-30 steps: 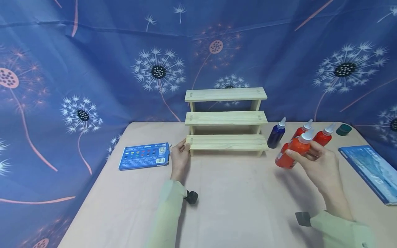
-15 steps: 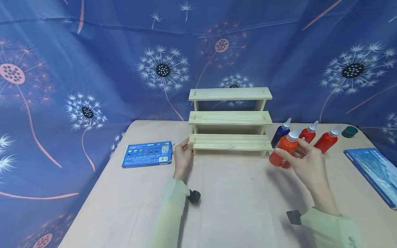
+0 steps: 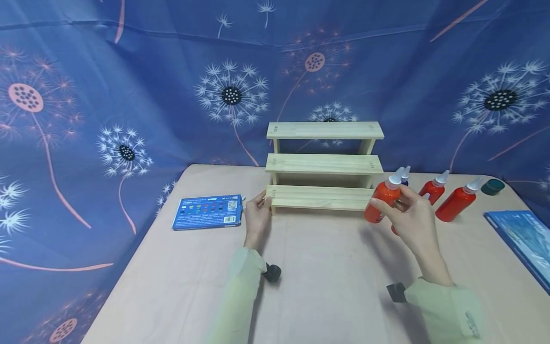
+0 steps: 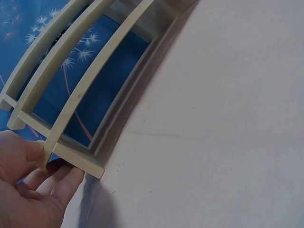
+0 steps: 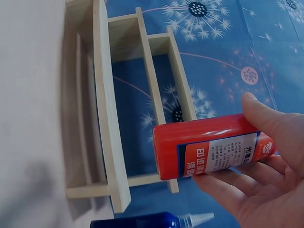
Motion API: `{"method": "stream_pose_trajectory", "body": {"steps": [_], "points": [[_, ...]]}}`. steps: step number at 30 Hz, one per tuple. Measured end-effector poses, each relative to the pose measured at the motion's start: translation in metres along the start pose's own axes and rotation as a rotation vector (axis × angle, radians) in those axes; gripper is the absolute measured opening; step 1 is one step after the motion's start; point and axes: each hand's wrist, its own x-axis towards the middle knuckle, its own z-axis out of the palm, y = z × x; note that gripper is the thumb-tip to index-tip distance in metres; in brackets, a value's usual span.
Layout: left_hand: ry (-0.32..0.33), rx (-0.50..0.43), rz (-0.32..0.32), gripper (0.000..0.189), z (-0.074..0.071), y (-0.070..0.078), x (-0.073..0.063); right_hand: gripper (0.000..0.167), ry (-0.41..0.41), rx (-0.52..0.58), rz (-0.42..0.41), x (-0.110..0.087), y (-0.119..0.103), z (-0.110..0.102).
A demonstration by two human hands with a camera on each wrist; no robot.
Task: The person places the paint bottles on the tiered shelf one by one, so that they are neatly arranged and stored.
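Note:
My right hand (image 3: 410, 217) holds a red squeeze bottle (image 3: 382, 200) with a pale nozzle cap. The bottle is tilted and raised off the table, near the right end of a three-tier wooden display stand (image 3: 324, 164). In the right wrist view, thumb and fingers clasp the bottle (image 5: 209, 147) around its label. My left hand (image 3: 256, 217) grips the stand's lowest step at its left end. The left wrist view shows thumb and fingers about that wooden end (image 4: 78, 159). A blue bottle (image 5: 137, 222) stands just beyond the right hand, mostly hidden in the head view.
Two more red bottles (image 3: 457, 203) stand at the right; another is partly hidden behind the right hand. A dark green jar (image 3: 492, 187) sits at the back right corner. Flat blue boxes lie left (image 3: 208, 211) and right (image 3: 522, 239). A blue patterned cloth (image 3: 172, 95) hangs behind.
My right hand has carried the red bottle left, close to the stand's right end. The left hand stays on the stand. The head view has shifted slightly.

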Motion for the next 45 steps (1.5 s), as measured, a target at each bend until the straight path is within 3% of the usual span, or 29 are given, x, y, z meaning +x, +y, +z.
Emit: {"method": "stream_pose_trajectory", "body": {"steps": [7, 23, 45], "points": [[-0.010, 0.003, -0.003, 0.038, 0.001, 0.000, 0.001, 0.060, 0.027, 0.019, -0.073, 0.017, -0.007, 0.010], [-0.001, 0.021, -0.024, 0.038, 0.001, 0.002, 0.001, 0.067, 0.027, 0.055, -0.057, 0.051, -0.024, 0.026], [-0.003, 0.044, 0.028, 0.038, -0.003, -0.001, 0.003, 0.063, 0.072, 0.051, -0.045, 0.094, -0.039, 0.038]]}}
